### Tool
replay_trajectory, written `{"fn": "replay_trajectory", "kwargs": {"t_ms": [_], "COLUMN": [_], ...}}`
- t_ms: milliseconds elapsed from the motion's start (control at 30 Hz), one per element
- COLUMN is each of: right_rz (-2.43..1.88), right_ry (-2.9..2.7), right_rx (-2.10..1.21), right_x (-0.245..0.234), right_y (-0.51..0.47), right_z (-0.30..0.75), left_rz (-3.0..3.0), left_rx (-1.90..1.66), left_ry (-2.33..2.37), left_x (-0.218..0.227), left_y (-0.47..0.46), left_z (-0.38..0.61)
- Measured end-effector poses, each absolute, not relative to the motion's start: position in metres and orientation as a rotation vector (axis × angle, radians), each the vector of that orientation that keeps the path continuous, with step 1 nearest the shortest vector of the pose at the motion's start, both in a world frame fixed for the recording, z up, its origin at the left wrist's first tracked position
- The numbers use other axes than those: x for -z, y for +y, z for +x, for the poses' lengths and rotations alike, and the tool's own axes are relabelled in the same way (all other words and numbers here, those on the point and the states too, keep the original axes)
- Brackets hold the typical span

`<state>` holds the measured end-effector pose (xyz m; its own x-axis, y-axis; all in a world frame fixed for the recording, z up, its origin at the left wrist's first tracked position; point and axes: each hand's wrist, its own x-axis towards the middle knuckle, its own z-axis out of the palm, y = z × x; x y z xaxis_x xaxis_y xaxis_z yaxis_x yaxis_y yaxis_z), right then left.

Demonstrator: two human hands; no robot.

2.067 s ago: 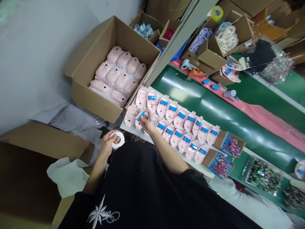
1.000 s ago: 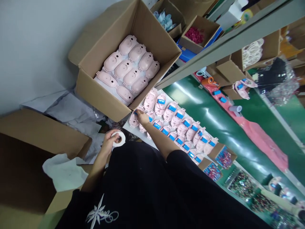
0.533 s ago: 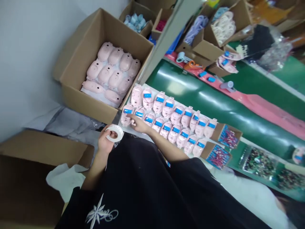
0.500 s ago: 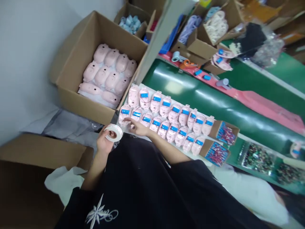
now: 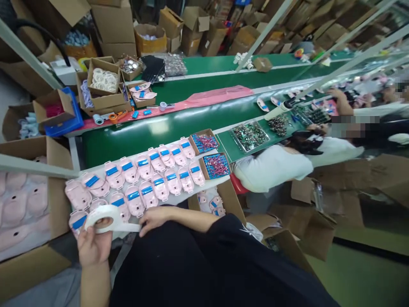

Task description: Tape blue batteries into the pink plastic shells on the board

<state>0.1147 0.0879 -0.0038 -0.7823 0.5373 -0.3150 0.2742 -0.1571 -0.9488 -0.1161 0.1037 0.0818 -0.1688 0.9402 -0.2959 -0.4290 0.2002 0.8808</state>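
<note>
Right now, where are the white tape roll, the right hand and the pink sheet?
White tape roll [image 5: 104, 211]: head view, on the ring above its hole.
Right hand [image 5: 155, 218]: head view, mid-hand.
Pink sheet [image 5: 219, 97]: head view, on its broad part.

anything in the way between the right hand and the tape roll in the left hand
Nothing visible. Only the roll's own tape strip spans the gap from the tape roll in the left hand to the fingertips of the right hand. The pink shells lie beyond the strip, not across it.
</note>
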Motion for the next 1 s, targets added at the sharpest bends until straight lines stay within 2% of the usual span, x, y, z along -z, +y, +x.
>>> {"fn": "replay_trajectory", "kwargs": {"t_ms": [100,200,267,367,500,600,733,867,1000], "right_rz": [-1.287,-1.895,-2.155,-2.397,-2.542,-2.428,-1.928,-1.577,-1.256], "right_ry": [-1.801,-1.439,-1.325,-1.369,-1.577,-1.628,-1.603,-1.344,-0.915], "right_rx": [-1.751,-1.146,-0.848,-0.728,-0.860,-0.768,-0.664,-0.903,-1.398], "right_x": [0.027,0.049,0.062,0.078,0.097,0.099,0.075,0.026,-0.023], "right_y": [0.112,0.162,0.201,0.251,0.283,0.281,0.258,0.214,0.149], "right_z": [0.238,0.388,0.479,0.563,0.578,0.569,0.574,0.566,0.513], "left_rz": [0.583,0.543,0.503,0.425,0.395,0.452,0.502,0.541,0.607], "left_rx": [-1.423,-1.443,-1.428,-1.397,-1.393,-1.430,-1.415,-1.319,-1.165], "left_ry": [1.272,1.394,1.456,1.532,1.574,1.552,1.493,1.408,1.329], "left_x": [-0.072,-0.069,-0.072,-0.082,-0.100,-0.112,-0.118,-0.115,-0.113], "left_y": [0.089,0.070,0.056,0.040,0.037,0.044,0.052,0.059,0.062], "left_z": [-0.071,-0.030,-0.002,0.036,0.070,0.087,0.109,0.140,0.172]}}
